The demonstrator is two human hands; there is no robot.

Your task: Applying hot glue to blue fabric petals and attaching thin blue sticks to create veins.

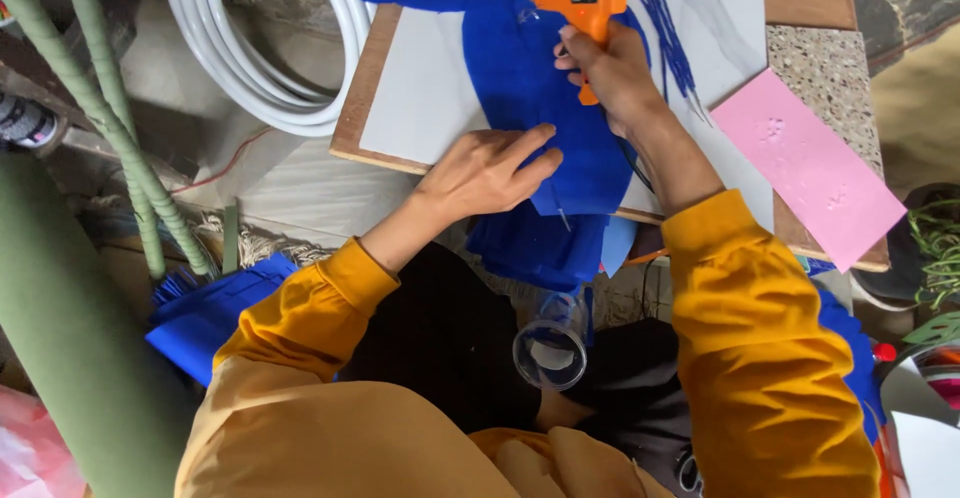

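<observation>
My right hand (pixel 612 73) grips an orange glue gun (pixel 580 0) with a clear glue stick poking out of its back, held over a large blue sheet (pixel 525 88). My left hand (pixel 487 171) lies flat on that blue sheet, pressing down a fold near its lower edge. The sheet lies on a white board with a wooden rim (pixel 420 93) and hangs over its near edge toward my lap. Both arms wear yellow-orange sleeves.
A pink foam strip (pixel 812 166) lies on the board at the right. A coil of white tubing (pixel 262 53) sits at the upper left. Green wrapped poles (pixel 95 108) stand at the left. A clear cup (pixel 550 348) rests in my lap. More blue pieces (pixel 205 313) lie at the lower left.
</observation>
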